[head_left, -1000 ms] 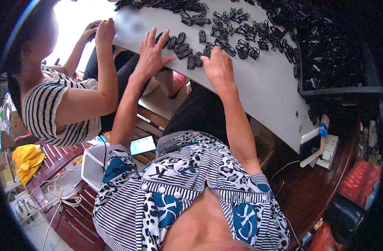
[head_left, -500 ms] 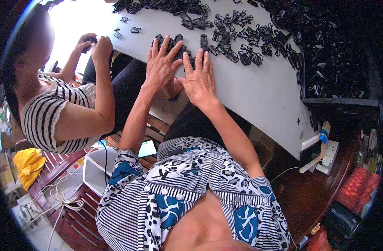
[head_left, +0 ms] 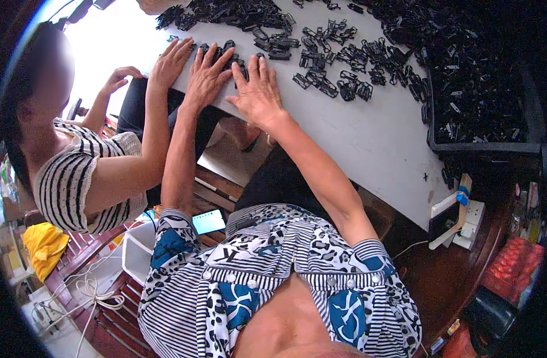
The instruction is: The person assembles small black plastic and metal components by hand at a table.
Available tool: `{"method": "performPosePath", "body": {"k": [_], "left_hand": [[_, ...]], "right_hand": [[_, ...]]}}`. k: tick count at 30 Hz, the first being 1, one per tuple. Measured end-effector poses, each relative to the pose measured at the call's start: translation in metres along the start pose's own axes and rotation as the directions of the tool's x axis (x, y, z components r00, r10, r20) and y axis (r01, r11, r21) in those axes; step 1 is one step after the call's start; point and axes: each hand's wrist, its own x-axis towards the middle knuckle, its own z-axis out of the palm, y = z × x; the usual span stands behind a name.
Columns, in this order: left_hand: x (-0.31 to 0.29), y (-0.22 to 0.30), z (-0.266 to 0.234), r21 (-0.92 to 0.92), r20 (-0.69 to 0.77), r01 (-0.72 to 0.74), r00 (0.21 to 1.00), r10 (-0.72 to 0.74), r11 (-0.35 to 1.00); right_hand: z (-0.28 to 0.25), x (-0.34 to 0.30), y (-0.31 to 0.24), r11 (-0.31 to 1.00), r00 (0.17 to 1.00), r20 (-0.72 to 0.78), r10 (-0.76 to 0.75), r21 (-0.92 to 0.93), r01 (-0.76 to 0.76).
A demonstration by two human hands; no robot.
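My left hand lies with fingers spread over small black plastic clip-like pieces near the table's left edge. Close beside it, my right hand reaches forward, fingers apart, its tips among the same pieces. My palms hide part of this group. A co-worker's hand rests just left of mine, over more of these pieces; the co-worker's other hand is held off the table. Loose black pieces lie scattered to the right of my fingers.
The white table carries a larger heap of black pieces at the back. A black crate full of similar parts stands at right. A power strip sits by the near right corner. A lit phone lies below my left forearm.
Both my hands have slid left along the table edge, and the black pieces under them have shifted left too. The co-worker's nearer hand has come down onto the table.
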Motion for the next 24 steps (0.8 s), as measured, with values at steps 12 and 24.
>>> {"method": "performPosePath", "body": {"k": [12, 24], "left_hand": [[-0.002, 0.009, -0.002, 0.061, -0.081, -0.020, 0.996, 0.025, 0.998], [0.003, 0.120, -0.019, -0.130, -0.194, -0.236, 0.958, 0.209, 0.963]], "right_hand": [[0.003, 0.007, 0.017, 0.996, 0.992, -0.118, 0.033, -0.079, -0.043], [-0.101, -0.066, 0.122, 0.993, 0.924, -0.381, 0.024, -0.096, -0.066]]}}
